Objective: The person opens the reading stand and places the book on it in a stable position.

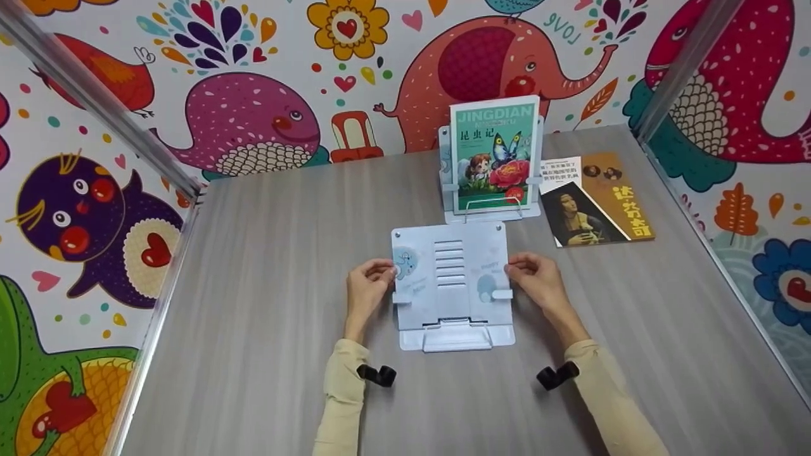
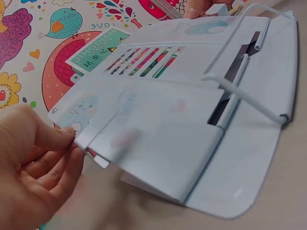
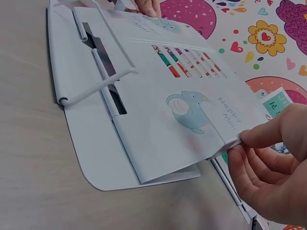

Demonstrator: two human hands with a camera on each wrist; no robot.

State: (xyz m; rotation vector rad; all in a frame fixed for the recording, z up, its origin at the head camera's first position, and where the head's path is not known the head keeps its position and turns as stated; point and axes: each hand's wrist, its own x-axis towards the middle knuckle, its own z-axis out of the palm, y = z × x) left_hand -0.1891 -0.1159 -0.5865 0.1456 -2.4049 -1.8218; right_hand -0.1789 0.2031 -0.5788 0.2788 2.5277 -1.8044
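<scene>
Pinching a white book stand [image 1: 453, 301] in nearly closed left grip [image 1: 368, 285] and right grip [image 1: 538, 278], between left and right edges of the bench [image 1: 266, 304]; possibly risking lopsided collapse through uneven release.

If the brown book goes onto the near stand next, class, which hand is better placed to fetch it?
Probably the right hand: it pinches the near stand on the side toward the brown book; the left hand pinches the opposite side.
</scene>
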